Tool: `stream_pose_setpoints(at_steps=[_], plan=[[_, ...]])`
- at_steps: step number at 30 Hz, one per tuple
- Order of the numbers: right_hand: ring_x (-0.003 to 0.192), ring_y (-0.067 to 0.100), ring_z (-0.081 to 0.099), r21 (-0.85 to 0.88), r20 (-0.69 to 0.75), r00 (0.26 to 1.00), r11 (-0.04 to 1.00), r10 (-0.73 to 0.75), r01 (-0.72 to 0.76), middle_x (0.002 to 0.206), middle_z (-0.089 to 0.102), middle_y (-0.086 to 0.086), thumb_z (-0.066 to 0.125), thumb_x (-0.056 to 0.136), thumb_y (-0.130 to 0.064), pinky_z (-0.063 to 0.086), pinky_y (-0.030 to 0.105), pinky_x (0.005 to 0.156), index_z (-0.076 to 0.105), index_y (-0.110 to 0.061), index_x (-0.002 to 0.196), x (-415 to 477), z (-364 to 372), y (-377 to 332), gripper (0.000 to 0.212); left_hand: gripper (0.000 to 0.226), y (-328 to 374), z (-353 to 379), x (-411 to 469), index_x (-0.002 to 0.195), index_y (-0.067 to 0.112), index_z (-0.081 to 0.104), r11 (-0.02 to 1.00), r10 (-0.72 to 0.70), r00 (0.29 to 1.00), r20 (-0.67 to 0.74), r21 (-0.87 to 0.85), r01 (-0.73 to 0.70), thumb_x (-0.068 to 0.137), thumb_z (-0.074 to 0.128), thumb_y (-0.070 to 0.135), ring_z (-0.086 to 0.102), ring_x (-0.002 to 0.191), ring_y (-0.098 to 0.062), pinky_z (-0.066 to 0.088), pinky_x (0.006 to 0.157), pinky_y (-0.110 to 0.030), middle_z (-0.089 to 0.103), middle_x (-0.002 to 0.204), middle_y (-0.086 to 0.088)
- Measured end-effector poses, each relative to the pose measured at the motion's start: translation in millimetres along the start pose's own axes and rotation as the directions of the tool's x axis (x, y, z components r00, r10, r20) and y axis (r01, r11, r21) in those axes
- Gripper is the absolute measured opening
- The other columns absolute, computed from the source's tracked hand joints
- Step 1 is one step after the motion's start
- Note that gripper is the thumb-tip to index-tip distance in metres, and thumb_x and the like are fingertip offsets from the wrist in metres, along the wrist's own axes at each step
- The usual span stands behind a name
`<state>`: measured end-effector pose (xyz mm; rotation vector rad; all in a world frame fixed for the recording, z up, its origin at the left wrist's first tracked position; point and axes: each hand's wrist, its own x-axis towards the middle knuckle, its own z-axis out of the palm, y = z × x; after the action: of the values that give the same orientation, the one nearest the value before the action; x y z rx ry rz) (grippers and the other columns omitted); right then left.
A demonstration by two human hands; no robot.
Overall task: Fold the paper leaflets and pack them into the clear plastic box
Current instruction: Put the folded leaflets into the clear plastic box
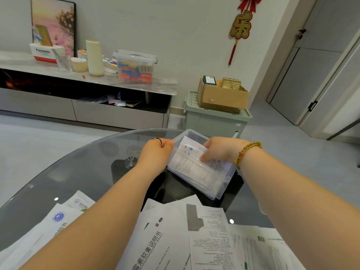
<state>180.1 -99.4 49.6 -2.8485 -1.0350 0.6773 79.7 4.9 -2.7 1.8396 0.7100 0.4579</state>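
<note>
Gripping the left rim of the clear plastic box [221, 189] with the left hand [155, 152], fingers [168, 143] curled tight over the edge, a black band [158, 140] looped on one of them. Pinching a folded leaflet [191, 151] with the right hand [220, 150], thumb on the near side, other fingers wrapped behind the paper, woven bracelet [247, 152] on that wrist. Holding that leaflet upright inside the box, among other folded leaflets [187, 168] already packed there. Box resting on the glass tabletop [78, 168], right between both hands. Nearer the body, flat on the same tabletop, unfolded leaflets [169, 230] spread printed side up in an overlapping heap under both forearms.
</note>
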Motion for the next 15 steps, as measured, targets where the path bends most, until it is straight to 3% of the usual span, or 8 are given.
stream_pose_setpoints(at_steps=[3,6,9,12,15], plan=[[0.11,0.027,0.053,-0.191,-0.015,1.0,0.982,0.0,-0.003,0.122,0.055,0.012,0.046,0.093,-0.02,0.042,0.029,0.087,0.052,-0.003,0.118,2,5,-5,0.031,0.037,-2,-1,2,0.059,0.023,0.036,1.0,0.012,1.0,0.003,0.001,-0.012,0.095,0.039,0.02,0.042,0.079,-0.021,0.032,0.055,-0.023,0.044,0.071,-0.002],[0.087,0.023,0.047,-0.283,-0.066,0.997,0.959,-0.05,0.029,0.108,0.056,0.017,0.041,0.093,-0.015,0.038,0.027,0.068,0.055,-0.001,0.109,2,11,-8,0.025,0.035,-1,-1,1,0.061,0.023,0.042,0.999,0.036,0.999,0.002,-0.002,-0.036,0.096,0.039,0.02,0.044,0.079,-0.02,0.035,0.056,-0.02,0.045,0.065,0.005],[0.08,0.025,0.046,-0.343,-0.172,0.981,0.939,-0.089,0.025,0.089,0.049,0.011,0.042,0.091,-0.009,0.037,0.023,0.055,0.056,0.0,0.106,-2,12,-8,0.022,0.021,0,-2,0,0.078,0.019,0.05,0.999,0.041,0.999,-0.009,-0.021,-0.041,0.096,0.04,0.021,0.048,0.08,-0.018,0.036,0.059,-0.016,0.049,0.07,0.007],[0.086,0.031,0.054,-0.404,-0.312,0.943,0.915,-0.118,-0.019,0.089,0.053,0.013,0.045,0.088,-0.003,0.039,0.026,0.059,0.056,-0.004,0.091,-7,8,-7,0.012,0.017,1,-3,-2,0.091,0.018,0.056,0.999,0.04,0.999,-0.015,-0.034,-0.04,0.096,0.041,0.022,0.05,0.075,-0.014,0.037,0.059,-0.015,0.053,0.076,0.005],[0.103,0.03,0.057,-0.406,-0.334,0.922,0.913,-0.194,0.045,0.113,0.06,0.011,0.045,0.088,-0.001,0.044,0.03,0.073,0.057,-0.01,0.116,-4,7,-4,0.032,0.025,2,-4,-4,0.104,0.01,0.061,0.999,0.032,0.999,-0.023,-0.028,-0.033,0.095,0.041,0.023,0.05,0.084,-0.017,0.04,0.06,-0.018,0.054,0.088,0.0]])
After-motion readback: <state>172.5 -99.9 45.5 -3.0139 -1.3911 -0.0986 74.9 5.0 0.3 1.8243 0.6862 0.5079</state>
